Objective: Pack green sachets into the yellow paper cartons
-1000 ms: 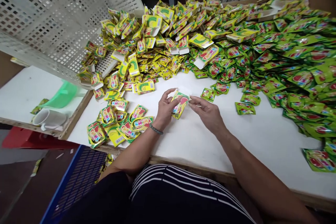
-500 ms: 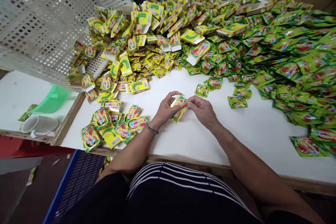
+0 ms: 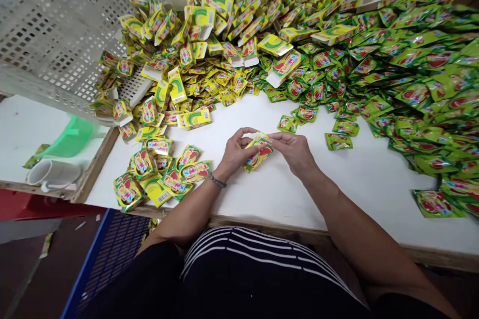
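Note:
A small yellow-and-green candy box (image 3: 256, 160) with red fruit print is held a little above the white table. My left hand (image 3: 238, 152) is closed around its left side, thumb across the printed face. The fingertips of my right hand (image 3: 291, 148) pinch the upper right end of the same box, where the flap is partly hidden by the fingers. Left of my left wrist lies a loose group of closed candy boxes (image 3: 157, 187). Beyond my hands are a few green candy sachets (image 3: 306, 113) lying flat.
Open boxes (image 3: 275, 45) and yellow sachets (image 3: 209, 90) are heaped at the back. A large pile of green sachets (image 3: 419, 94) covers the right. At left stand a tilted white crate (image 3: 75, 45), a white mug (image 3: 56, 173) and a green scoop (image 3: 73, 138). A blue basket (image 3: 112, 244) sits below.
My right fingers have shifted slightly left over the box's upper end. The left hand keeps its hold. The whole view has shifted a little with the head.

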A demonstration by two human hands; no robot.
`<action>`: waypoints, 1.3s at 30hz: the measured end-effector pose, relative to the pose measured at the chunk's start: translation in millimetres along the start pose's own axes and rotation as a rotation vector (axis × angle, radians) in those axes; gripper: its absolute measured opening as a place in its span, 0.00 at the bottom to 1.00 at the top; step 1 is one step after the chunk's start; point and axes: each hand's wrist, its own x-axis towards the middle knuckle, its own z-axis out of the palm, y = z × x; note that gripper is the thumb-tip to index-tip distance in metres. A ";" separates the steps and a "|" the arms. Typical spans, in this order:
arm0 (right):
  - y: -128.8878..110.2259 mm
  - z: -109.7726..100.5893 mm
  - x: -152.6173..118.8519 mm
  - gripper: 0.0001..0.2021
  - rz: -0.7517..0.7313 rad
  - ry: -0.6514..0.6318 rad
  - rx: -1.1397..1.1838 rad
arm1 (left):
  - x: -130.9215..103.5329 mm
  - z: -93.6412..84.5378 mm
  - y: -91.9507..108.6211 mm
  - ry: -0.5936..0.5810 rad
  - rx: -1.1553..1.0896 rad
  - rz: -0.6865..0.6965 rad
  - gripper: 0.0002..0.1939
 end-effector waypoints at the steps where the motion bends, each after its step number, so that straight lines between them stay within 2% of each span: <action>1: 0.1 -1.4 0.9 0.17 0.020 0.015 -0.010 | -0.4 0.0 1.0 -0.009 -0.003 -0.015 0.28; 4: -1.1 -7.6 2.3 0.17 0.057 -0.006 -0.022 | -1.9 -1.2 4.0 -0.037 0.007 -0.037 0.29; 11: -5.6 -17.1 -2.8 0.17 0.023 -0.221 -0.036 | -2.6 -2.4 3.1 -0.009 -0.082 -0.039 0.26; 13: -6.6 -12.0 -6.8 0.15 -0.082 -0.192 -0.108 | -2.0 -2.2 2.9 0.027 -0.140 -0.038 0.26; 17: -6.9 4.1 -14.3 0.13 -0.347 -0.033 -0.376 | -0.8 -3.2 6.0 0.075 -0.204 -0.061 0.26; 23: 1.6 13.6 -16.9 0.16 -0.405 0.009 -0.460 | -1.7 -1.2 5.7 0.077 -0.129 -0.050 0.24; 26: 8.0 14.9 -19.5 0.15 -0.373 -0.049 -0.480 | -5.8 -10.1 13.3 0.067 0.091 -0.073 0.21; 29: 11.0 11.9 -19.2 0.14 -0.369 -0.096 -0.517 | -19.3 -37.4 38.2 -0.026 0.484 -0.103 0.16; 32: 14.3 -1.0 -7.3 0.15 -0.414 0.072 -0.610 | -38.1 -76.4 72.1 -0.078 0.903 -0.118 0.12; 33: 17.0 -7.0 -0.7 0.16 -0.419 0.158 -0.663 | -41.5 -89.3 82.2 -0.047 1.039 -0.152 0.11; 35: 25.3 -18.6 13.0 0.19 -0.419 0.283 -0.794 | -38.6 -111.5 96.6 0.098 1.284 -0.199 0.13; 37: 35.3 -26.5 23.1 0.22 -0.385 0.326 -0.943 | -22.0 -126.3 102.1 0.258 1.445 -0.190 0.18; 39: 43.2 -28.9 26.8 0.23 -0.353 0.288 -1.088 | 2.7 -132.2 100.7 0.336 1.503 -0.168 0.26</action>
